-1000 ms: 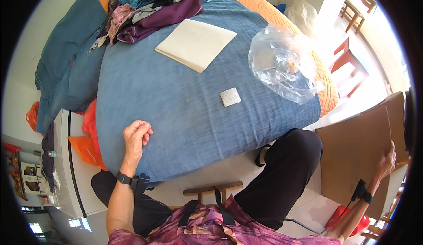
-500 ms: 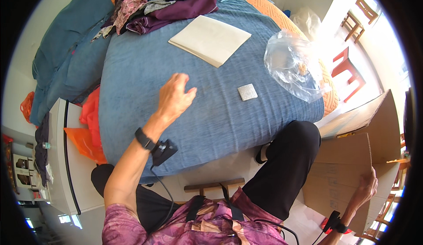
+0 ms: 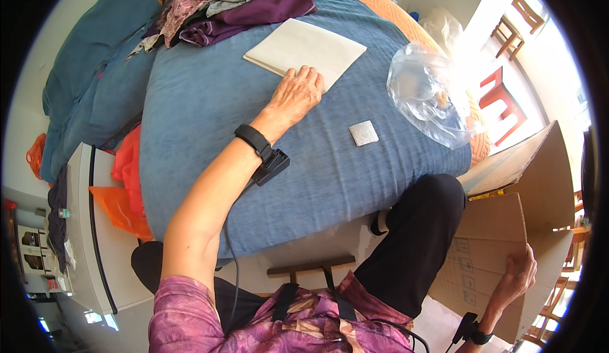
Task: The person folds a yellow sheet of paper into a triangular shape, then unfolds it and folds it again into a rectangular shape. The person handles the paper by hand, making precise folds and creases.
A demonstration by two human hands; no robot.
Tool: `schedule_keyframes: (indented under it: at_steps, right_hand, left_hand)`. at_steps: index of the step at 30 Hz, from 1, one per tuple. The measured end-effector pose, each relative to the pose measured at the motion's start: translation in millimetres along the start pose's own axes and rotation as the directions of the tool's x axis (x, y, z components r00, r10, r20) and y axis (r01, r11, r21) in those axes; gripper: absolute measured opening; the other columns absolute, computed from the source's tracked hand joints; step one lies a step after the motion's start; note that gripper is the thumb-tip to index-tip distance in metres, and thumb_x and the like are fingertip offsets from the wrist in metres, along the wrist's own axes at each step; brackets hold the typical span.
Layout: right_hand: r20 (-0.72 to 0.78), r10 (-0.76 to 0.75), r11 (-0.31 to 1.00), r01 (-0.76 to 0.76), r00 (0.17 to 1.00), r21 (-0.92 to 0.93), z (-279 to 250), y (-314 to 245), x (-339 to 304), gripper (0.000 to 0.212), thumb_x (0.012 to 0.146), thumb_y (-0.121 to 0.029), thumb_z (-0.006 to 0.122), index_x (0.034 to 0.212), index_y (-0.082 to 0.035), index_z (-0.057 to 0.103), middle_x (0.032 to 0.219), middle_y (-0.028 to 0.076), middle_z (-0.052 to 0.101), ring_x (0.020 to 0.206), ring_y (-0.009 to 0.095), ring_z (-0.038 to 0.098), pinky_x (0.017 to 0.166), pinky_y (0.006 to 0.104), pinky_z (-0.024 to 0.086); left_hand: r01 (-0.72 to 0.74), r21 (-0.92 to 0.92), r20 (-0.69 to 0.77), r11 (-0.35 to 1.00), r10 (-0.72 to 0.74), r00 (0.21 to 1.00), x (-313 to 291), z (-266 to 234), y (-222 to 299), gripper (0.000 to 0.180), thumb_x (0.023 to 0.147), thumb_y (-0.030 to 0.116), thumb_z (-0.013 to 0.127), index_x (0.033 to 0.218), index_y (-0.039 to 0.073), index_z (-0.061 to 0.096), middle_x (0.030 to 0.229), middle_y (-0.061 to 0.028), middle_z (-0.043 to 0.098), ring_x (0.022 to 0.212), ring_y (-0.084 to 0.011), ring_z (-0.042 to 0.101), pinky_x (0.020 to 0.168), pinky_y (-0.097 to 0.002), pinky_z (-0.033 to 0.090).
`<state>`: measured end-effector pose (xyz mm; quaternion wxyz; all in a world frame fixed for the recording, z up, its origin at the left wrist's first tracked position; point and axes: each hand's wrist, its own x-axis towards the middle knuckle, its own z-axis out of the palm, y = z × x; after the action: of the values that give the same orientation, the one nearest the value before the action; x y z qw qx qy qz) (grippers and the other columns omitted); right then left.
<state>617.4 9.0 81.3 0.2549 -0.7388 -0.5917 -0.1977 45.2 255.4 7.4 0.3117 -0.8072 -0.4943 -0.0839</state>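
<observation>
A cream folded sheet [image 3: 311, 43], like paper or thin board, lies on the blue bed cover. My left hand [image 3: 298, 94] rests at its near edge, fingers curled together over that edge; the thumb and fingertips are hidden. Nearer to me, right of that hand, is a small silvery-white square packet [image 3: 364, 133], lying flat. At the lower right stands an open brown cardboard box [image 3: 485, 239]. My right hand [image 3: 520, 270] grips the edge of its near flap, fingers over the top. Something yellow shows inside the box's far side.
Crumpled clothes [image 3: 254, 13] heap at the bed's far left. A clear plastic bag [image 3: 422, 93] lies on the right side of the bed [image 3: 196, 118]. Left of it stand a white cabinet [image 3: 108, 226] and an orange-red bag [image 3: 120, 210]. A red stool [image 3: 501, 102] is beyond the box.
My left hand has moved forward and right, from above the bare cover to the cream sheet's near edge. My right hand still holds the box flap, which has shifted slightly left.
</observation>
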Motion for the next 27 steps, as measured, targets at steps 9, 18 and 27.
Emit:
schedule_keyframes:
  at_steps: [9,18,27]
  right_hand:
    - [-0.072,-0.059,0.998,0.059,0.996,-0.001,-0.6,-24.5,3.9,0.054,0.087,0.004,0.07,0.138,-0.011,0.062,0.127,0.009,0.063,0.121,0.027,0.059,0.106,0.0442,0.045]
    - [-0.307,-0.166,0.885,0.279,0.937,0.373,-3.9,-109.0,23.7,0.043,0.093,0.003,0.07,0.135,0.001,0.059,0.129,0.016,0.062,0.118,0.028,0.06,0.102,0.0443,0.05]
    - [-0.269,-0.488,0.478,0.512,0.83,0.713,31.6,-235.2,57.9,0.049,0.08,0.013,0.071,0.126,0.0,0.063,0.098,0.013,0.068,0.093,0.027,0.065,0.088,0.0386,0.052]
  left_hand:
    - [-0.073,0.107,0.033,0.992,0.07,0.997,2.2,16.3,-5.8,0.009,0.086,0.005,0.062,0.095,0.005,0.059,0.092,-0.0068,0.062,0.09,-0.02,0.066,0.073,-0.034,0.054]
    - [0.039,-0.12,0.029,0.992,-0.035,0.999,-3.0,16.6,-10.8,0.011,0.082,-0.002,0.062,0.091,0.004,0.06,0.088,-0.0096,0.065,0.089,-0.0253,0.069,0.076,-0.0368,0.057]
    - [0.124,-0.267,0.013,0.956,-0.125,0.992,-15.9,5.8,-23.5,0.01,0.08,-0.005,0.062,0.081,0.004,0.058,0.081,-0.0106,0.066,0.087,-0.0292,0.07,0.072,-0.0409,0.059]
